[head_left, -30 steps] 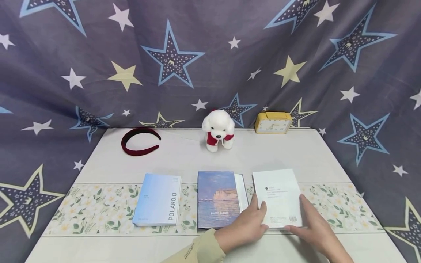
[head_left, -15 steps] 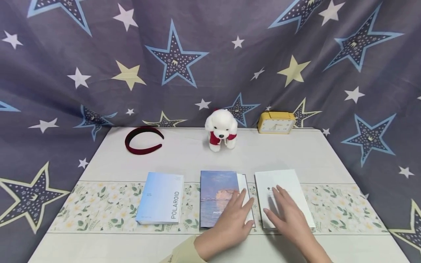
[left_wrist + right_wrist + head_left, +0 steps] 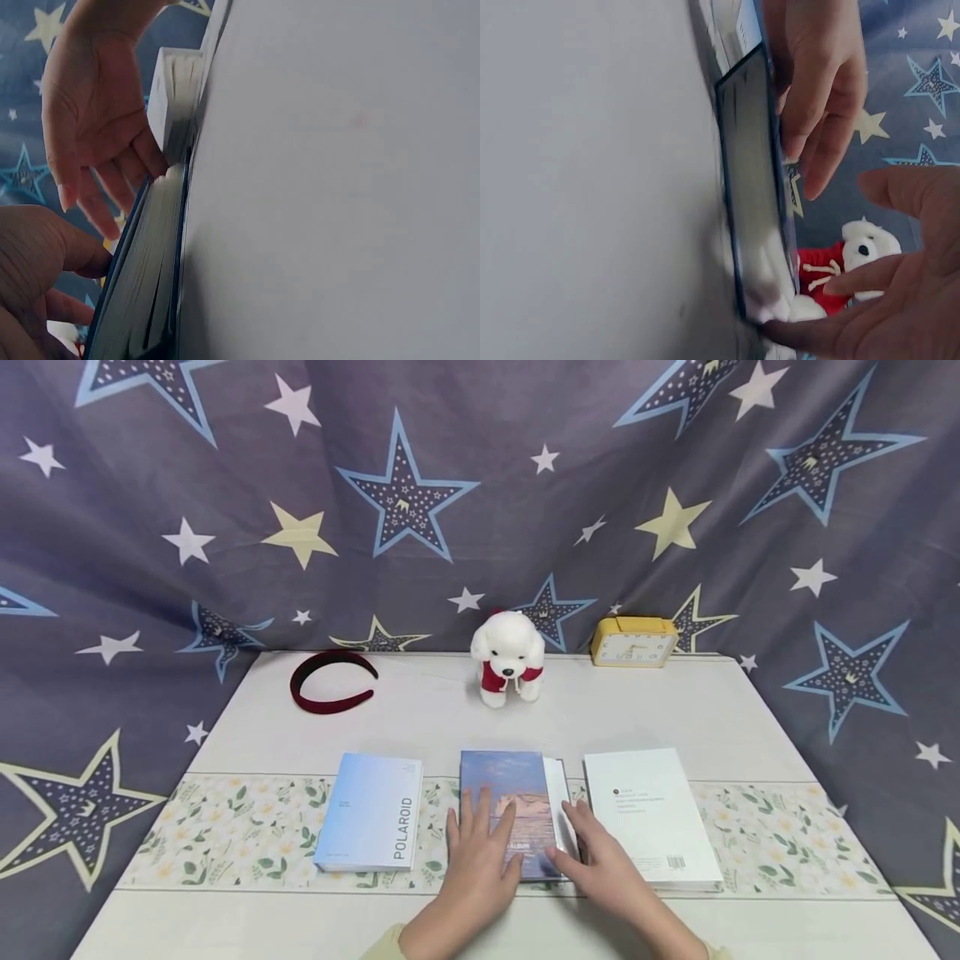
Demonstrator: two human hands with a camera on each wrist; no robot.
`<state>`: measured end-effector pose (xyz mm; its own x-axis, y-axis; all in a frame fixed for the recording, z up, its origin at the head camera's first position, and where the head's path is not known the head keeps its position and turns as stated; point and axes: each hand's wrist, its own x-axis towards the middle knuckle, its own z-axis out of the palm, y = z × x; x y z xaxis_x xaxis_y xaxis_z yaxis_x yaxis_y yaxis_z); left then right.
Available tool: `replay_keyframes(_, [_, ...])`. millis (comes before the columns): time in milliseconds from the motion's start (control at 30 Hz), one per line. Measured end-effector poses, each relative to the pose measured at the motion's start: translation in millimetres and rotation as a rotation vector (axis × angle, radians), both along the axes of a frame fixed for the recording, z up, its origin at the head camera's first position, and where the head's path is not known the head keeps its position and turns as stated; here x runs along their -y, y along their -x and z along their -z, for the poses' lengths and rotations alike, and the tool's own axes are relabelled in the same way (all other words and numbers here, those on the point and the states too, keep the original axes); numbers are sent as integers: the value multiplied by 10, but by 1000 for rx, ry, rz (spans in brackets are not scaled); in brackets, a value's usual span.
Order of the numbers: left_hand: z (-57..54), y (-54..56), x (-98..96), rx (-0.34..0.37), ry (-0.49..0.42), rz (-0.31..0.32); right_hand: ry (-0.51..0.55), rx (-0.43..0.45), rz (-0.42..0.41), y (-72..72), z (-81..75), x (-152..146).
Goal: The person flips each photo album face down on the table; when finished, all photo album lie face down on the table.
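Note:
A photo album (image 3: pixel 501 777) with a painted sea-cliff cover lies face up at mid-table, its white inner part showing along the right side. My left hand (image 3: pixel 477 860) is over its lower left, fingers spread and straight. At the lower right side is my right hand (image 3: pixel 603 864), fingers extended; in the right wrist view a finger (image 3: pixel 802 335) touches the album's corner. The page block (image 3: pixel 142 277) faces the left wrist camera, between dark blue covers. To the right lies a white book (image 3: pixel 648 814) with small print and a barcode; to the left, a pale blue POLAROID album (image 3: pixel 367 810).
Behind the books stand a white plush dog (image 3: pixel 508 652) in red and a yellow alarm clock (image 3: pixel 634 642). A dark red headband (image 3: pixel 330 704) lies at the back left. Star-patterned cloth (image 3: pixel 480 460) hangs behind and beside the table.
Both hands have left the white book, which they held by its sides a second ago, and moved left to the photo album. The view has shifted slightly; the white book stays lying flat.

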<state>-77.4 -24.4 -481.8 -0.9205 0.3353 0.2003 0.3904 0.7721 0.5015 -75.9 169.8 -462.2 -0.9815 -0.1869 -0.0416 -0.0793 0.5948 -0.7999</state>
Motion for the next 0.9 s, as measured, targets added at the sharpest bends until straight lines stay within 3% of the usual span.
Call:
replay_keyframes(233, [62, -10, 57, 37, -146, -76, -22, 28, 92, -19, -31, 106])
replay_keyframes(400, [95, -8, 89, 62, -207, -90, 143, 43, 155, 13, -11, 148])
replay_keyframes(600, [63, 0, 130, 156, -267, -78, 353, 181, 230, 35, -37, 130])
replay_keyframes(900, [22, 28, 198, 215, -346, -66, 438, 211, 289, 49, -103, 130])
